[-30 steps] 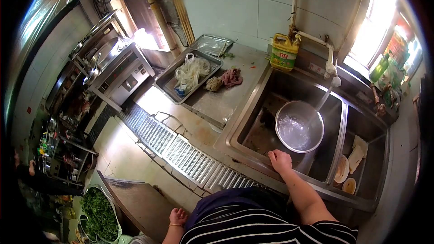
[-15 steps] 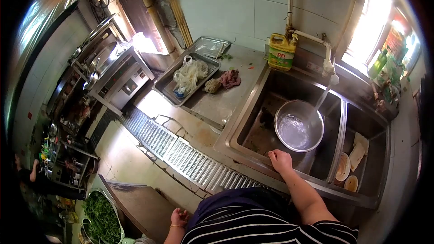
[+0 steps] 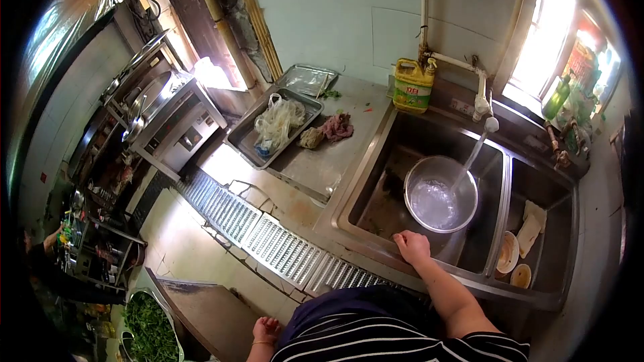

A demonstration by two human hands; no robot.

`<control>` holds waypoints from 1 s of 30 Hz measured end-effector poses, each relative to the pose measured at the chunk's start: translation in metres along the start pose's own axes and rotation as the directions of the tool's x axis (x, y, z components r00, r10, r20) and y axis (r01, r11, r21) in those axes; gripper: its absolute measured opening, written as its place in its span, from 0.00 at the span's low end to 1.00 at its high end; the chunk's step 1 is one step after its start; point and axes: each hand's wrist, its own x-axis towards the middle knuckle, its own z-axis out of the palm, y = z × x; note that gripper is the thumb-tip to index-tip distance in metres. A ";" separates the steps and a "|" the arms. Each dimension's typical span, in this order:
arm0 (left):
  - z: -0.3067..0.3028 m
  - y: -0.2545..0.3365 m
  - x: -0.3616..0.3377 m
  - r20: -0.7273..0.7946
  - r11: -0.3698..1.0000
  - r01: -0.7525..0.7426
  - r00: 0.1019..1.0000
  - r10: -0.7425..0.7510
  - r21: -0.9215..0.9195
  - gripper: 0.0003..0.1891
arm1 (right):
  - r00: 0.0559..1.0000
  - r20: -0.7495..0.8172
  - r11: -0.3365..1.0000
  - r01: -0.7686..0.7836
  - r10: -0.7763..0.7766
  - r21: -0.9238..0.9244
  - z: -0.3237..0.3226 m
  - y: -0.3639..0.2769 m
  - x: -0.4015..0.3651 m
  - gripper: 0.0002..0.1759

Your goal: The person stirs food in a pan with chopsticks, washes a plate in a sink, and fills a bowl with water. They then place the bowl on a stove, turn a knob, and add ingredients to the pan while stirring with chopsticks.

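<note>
My right hand [image 3: 412, 247] rests on the front edge of the steel double sink [image 3: 376, 241], its fingers curled over the rim. Just beyond it, a round metal bowl [image 3: 410, 191] stands in the larger basin. Water from the tap [image 3: 492, 124] runs into this bowl, and the surface inside is rippled and bright. My left hand [image 3: 266, 330] hangs low beside my body, away from the sink. Its fingers are curled in, and I see nothing in them.
A yellow detergent jug [image 3: 412, 85] stands behind the sink. Small dishes [image 3: 520, 275] and a pale cloth [image 3: 532, 228] lie in the right basin. Leftward are a tray [image 3: 295, 139] with plastic bags, rags [image 3: 335, 127], a floor grate [image 3: 285, 245], leafy greens [image 3: 149, 328] and another person's arm [image 3: 52, 238].
The view has shifted slightly. My left hand's fingers have curled in more, while my right hand stays at the sink edge. Water keeps running into the bowl. The other person's arm has moved.
</note>
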 end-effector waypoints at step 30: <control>-0.031 -0.024 -0.038 -0.075 0.989 -0.046 0.997 0.036 -0.141 0.05 | 0.919 -0.359 0.758 -0.117 -0.162 -0.642 -0.263 0.021 0.204 0.13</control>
